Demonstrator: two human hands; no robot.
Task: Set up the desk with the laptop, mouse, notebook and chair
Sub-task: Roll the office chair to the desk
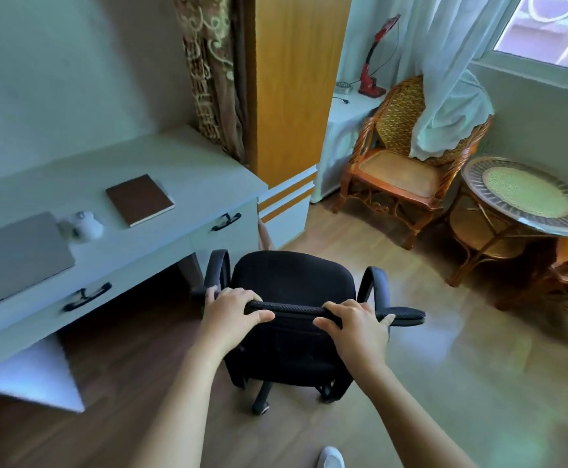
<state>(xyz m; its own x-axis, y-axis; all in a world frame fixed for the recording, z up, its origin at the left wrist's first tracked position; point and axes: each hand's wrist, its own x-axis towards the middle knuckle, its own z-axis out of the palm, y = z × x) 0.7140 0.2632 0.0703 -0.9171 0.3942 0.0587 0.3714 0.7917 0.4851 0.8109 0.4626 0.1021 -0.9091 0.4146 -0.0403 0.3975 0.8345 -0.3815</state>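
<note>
A black office chair on castors stands on the wooden floor, to the right of the desk's knee space. My left hand and my right hand both grip the top edge of its backrest. On the pale grey desk to the left lie a closed grey laptop, a white mouse beside it, and a closed brown notebook further right.
An orange wooden cabinet stands right of the desk. Beyond it are a rattan armchair draped by a white curtain, and a round glass-topped rattan table at the right. The desk drawers have black handles.
</note>
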